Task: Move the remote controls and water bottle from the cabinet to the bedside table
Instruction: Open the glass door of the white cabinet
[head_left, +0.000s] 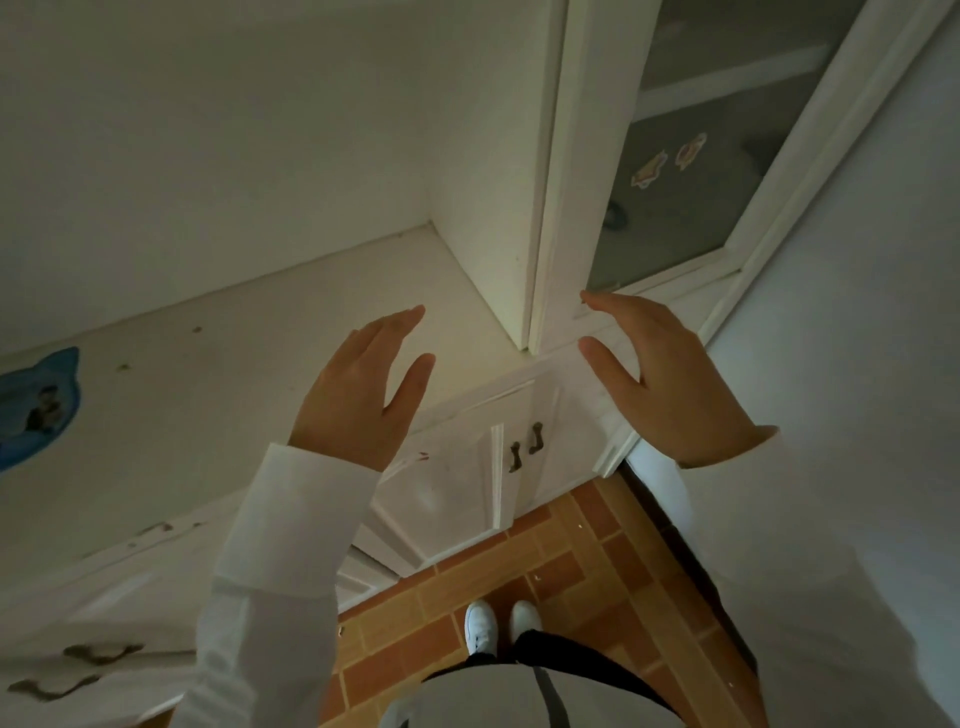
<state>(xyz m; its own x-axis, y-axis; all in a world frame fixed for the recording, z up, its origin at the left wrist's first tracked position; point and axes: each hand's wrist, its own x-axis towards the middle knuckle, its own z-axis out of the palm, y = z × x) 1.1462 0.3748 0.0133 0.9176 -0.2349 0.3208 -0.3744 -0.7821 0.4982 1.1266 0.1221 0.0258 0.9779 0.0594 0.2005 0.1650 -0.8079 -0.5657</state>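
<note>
I stand facing a white cabinet (291, 312) whose flat top shelf runs from the left to the middle of the head view. My left hand (363, 395) hovers flat above the shelf's front edge, fingers together, thumb apart, holding nothing. My right hand (670, 379) is raised to the right, fingers near the frame of a tall glass door (685, 171), also holding nothing. No remote control or water bottle shows anywhere in view.
A blue cat-shaped item (36, 405) lies on the shelf at the far left. Lower cabinet doors with dark handles (524, 447) sit below my hands. Stickers (670, 158) mark the glass. Orange brick-pattern floor (571, 571) and my white shoes (498, 623) are below.
</note>
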